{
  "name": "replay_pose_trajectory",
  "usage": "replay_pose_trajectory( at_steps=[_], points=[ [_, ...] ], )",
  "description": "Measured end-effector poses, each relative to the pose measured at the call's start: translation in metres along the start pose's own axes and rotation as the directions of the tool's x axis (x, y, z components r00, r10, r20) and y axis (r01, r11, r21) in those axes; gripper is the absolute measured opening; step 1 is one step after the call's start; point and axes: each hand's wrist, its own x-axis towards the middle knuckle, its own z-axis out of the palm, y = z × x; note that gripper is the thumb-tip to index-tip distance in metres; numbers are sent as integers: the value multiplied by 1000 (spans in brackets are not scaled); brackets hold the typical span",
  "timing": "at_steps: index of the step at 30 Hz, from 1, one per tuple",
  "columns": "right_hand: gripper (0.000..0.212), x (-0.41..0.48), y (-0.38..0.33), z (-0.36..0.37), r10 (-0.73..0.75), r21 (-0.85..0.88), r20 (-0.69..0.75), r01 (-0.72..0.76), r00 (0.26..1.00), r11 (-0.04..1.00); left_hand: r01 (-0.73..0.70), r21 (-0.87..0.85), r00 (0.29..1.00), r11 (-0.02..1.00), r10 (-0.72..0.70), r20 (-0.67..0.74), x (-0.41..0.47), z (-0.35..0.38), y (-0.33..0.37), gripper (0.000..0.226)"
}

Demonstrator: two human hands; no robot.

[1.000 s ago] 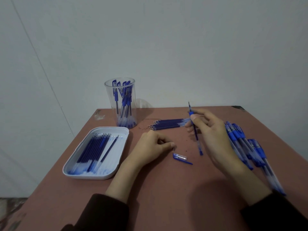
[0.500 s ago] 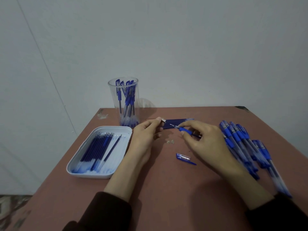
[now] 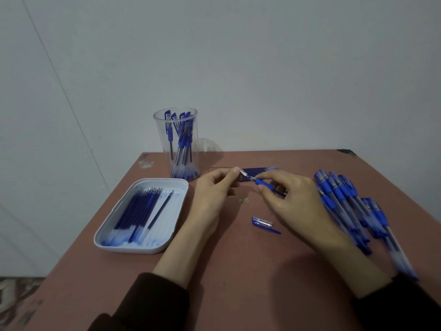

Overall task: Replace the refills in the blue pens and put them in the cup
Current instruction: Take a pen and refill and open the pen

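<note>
The right hand (image 3: 298, 204) holds 1 clear plastic pen with a blue grip (image 3: 266, 185) just above the reddish-brown table (image 3: 238, 271). Its fingers curl round the grip section, and the tip points left and far. The left hand (image 3: 212, 197) meets it there, thumb and forefinger pinched together on the pen's metal tip (image 3: 245, 173) and the other fingers loosely curled. I judge this to be the 2-handed hold for unscrewing the nose so the refill can slide out.

The clear-and-blue pen cap (image 3: 262, 222) lies on the table near the hands, probably kept within reach for recapping. Just beyond the hands lies a row of dark blue refills (image 3: 259, 170), likely the fresh stock. At the left, a white rounded plastic tray (image 3: 133, 249) holds more thin blue refills (image 3: 140, 211), perhaps the used ones. The tall clear plastic cup (image 3: 160, 144) stands at the far left with pens upright inside. At the right, a heap of blue pens (image 3: 346, 201) lies beside the right wrist.
</note>
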Motion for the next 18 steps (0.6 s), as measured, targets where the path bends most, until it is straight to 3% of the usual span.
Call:
replay_pose_trajectory(
  at_steps=[5,12,18],
  points=[
    [14,0,-1,0,7,-7,4,-7,1000,1000,-85,69,996,994,83,22,-2,1,0,14],
    [17,0,-2,2,15,20,10,-15,1000,1000,-9,-20,996,1000,11,88,-4,5,-1,7],
    [9,0,-7,-1,184,280,65,-195,981,940,64,-195,989,979,-36,146,-7,3,5,15]
  ],
)
